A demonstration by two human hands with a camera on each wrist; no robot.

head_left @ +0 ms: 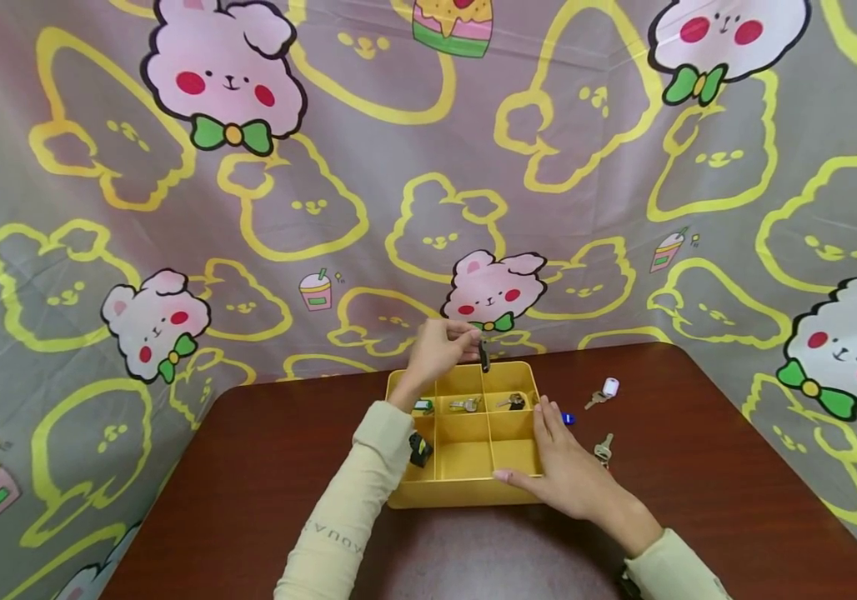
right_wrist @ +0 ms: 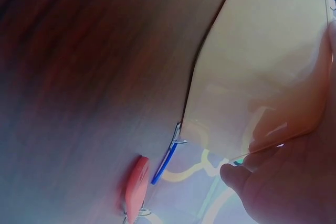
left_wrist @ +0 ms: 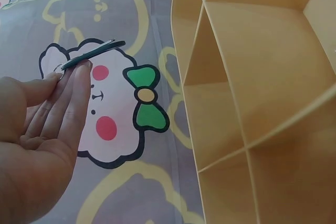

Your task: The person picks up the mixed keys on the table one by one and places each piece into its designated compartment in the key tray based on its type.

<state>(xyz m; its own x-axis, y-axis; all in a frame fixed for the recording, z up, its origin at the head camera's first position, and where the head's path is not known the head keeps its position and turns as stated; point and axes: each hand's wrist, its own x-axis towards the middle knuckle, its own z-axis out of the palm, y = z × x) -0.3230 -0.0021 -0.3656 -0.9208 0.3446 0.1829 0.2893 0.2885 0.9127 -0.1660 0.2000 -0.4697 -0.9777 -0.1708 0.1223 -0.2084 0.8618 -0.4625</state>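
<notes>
Tags [head_left: 611, 387] beside one yellow box [head_left: 466, 494] number three; left hand [head_left: 438, 352] pinches one dark object [head_left: 484, 357]; right hand [head_left: 575, 468], outstretched, touches the box.

**Wood-Grain Table [head_left: 286, 467]: Surface Layout**

The table has a dark reddish-brown top with a glossy finish. A yellow compartment box [head_left: 466, 493] stands upright on it, near the far edge. Three items lie to the right of the box: a blue key tag [head_left: 568, 418], just beside the box wall; a key with a white tag [head_left: 609, 387], farther right; and keys [head_left: 603, 451] with a red tag [right_wrist: 137, 184], nearer the front.
</notes>
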